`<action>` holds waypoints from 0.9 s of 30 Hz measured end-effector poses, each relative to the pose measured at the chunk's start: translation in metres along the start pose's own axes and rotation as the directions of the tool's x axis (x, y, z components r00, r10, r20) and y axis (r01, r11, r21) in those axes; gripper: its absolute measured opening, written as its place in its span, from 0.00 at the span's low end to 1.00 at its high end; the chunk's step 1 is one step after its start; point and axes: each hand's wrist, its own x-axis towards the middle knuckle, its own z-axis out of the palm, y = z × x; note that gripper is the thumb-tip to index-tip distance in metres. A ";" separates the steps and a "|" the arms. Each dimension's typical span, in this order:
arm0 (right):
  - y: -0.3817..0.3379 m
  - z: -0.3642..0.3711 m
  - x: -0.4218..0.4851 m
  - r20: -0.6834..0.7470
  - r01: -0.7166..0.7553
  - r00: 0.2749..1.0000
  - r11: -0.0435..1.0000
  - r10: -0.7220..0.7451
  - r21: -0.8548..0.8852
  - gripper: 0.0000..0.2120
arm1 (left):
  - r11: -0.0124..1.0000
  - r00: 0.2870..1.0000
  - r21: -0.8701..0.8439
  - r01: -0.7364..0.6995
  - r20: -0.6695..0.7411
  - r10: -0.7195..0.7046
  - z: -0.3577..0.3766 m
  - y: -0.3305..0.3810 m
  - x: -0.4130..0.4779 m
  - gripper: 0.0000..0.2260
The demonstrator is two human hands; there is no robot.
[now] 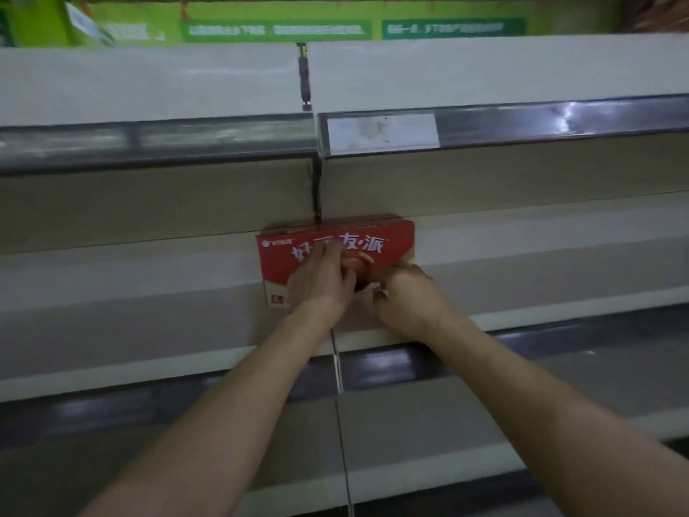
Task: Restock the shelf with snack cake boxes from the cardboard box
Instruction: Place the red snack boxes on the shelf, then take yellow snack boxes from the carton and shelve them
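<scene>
One red box (335,238) is set on the shelf (522,255), pressed by the flat left hand (322,281) and touched by the half-curled right hand (408,296); beside both hands, bare shelf is left to fill.

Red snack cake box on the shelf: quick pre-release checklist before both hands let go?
1. Red snack cake box rests on the shelf: ok, upright, printed front facing out.
2. Left hand on the box front: ok, touching; how its fingers lie cannot tell.
3. Right hand at the lower right of the box: ok, in contact; grip cannot tell.
4. Box pushed fully to the back wall: cannot tell.
5. Box straddles the seam between shelf sections: not ok if a single bay is wanted.
6. Cardboard supply box within reach: cannot tell, out of view.
</scene>
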 end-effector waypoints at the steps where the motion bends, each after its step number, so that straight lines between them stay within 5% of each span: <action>1: 0.001 -0.005 -0.010 -0.027 -0.029 0.999 1.000 0.029 0.004 0.17 | 0.995 1.000 -0.100 0.001 -0.018 -0.002 0.000 0.010 -0.003 0.09; 5: 0.014 -0.036 -0.061 -0.066 -0.224 0.972 0.974 0.225 0.027 0.15 | 0.836 0.994 -0.538 0.105 0.038 -0.100 -0.004 0.066 -0.024 0.05; 10: 0.043 -0.070 -0.150 -0.089 -0.475 0.871 0.875 0.483 0.093 0.14 | 0.597 0.980 -0.784 0.173 0.198 -0.024 0.000 0.145 -0.074 0.05; 18: 0.080 -0.096 -0.327 -0.169 -0.766 0.583 0.607 0.795 0.212 0.13 | 0.444 0.779 -0.762 0.472 0.596 0.195 0.029 0.263 -0.216 0.05; 27: 0.084 -0.145 -0.506 -0.243 -0.894 0.320 0.377 0.916 0.243 0.12 | 0.459 0.527 -0.747 0.481 0.664 0.530 -0.022 0.388 -0.361 0.15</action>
